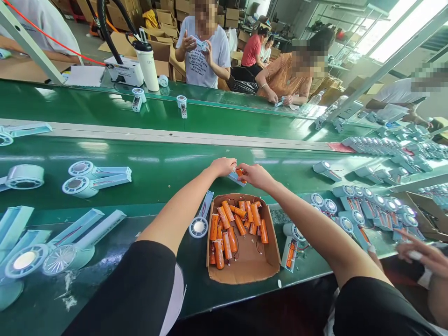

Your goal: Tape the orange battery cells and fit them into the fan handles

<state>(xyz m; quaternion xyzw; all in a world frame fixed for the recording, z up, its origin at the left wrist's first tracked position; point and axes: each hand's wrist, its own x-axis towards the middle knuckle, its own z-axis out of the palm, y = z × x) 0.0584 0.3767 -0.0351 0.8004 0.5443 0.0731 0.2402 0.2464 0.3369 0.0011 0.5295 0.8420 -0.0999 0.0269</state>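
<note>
My left hand (pixel 223 166) is closed around one end of a light-blue handheld fan housing (pixel 236 179), most of which the fingers hide. Beside it, my right hand (pixel 257 176) pinches an orange-wrapped battery (pixel 240 173) at the housing's open handle. Just below the hands stands a shallow cardboard box (pixel 250 273) with several orange batteries (pixel 233 239) and thin wires in it. Another fan housing (pixel 199 227) leans against the box's left side. To the right of the box lies a fan housing with a battery in its handle (pixel 290 252).
Several fan housings (pixel 80 184) lie on the green belt (pixel 168 158) at left. Rows of fans (pixel 378 205) fill the right side, where another person's hand (pixel 423 254) reaches in. Across the line sit co-workers (pixel 206 51), near a white cylinder (pixel 147 67).
</note>
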